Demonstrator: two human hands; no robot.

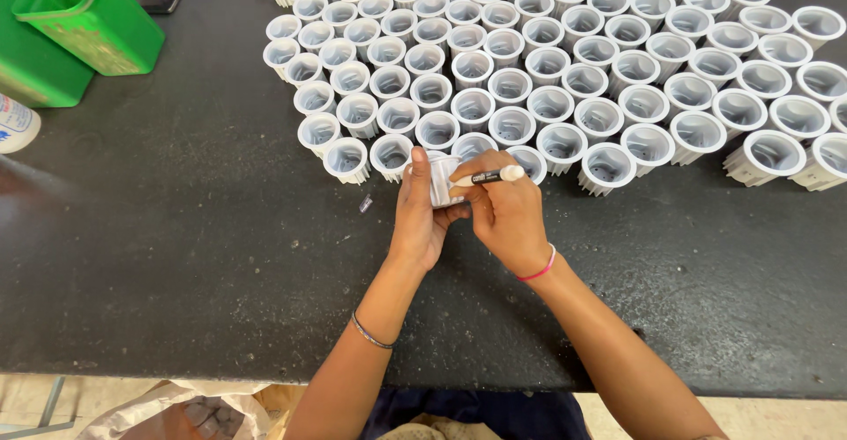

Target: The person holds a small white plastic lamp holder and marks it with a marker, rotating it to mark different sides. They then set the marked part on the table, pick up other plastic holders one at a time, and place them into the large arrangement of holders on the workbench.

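Note:
My left hand point(418, 219) grips a white ribbed cup-shaped part point(444, 181), tipped on its side above the dark table point(176, 255). My right hand point(507, 213) holds a black marker pen point(490, 176) with a white cap end, its tip against the part's side. Both hands meet just in front of the near row of identical white ribbed parts point(565, 69), which stand upright, open side up, packed in rows across the far half of the table.
Two green plastic bins point(84, 16) stand at the far left. A white bottle point(13, 124) lies at the left edge. A small clear scrap point(365, 203) lies on the table left of my hands. A crumpled bag point(176, 409) sits below the table's near edge.

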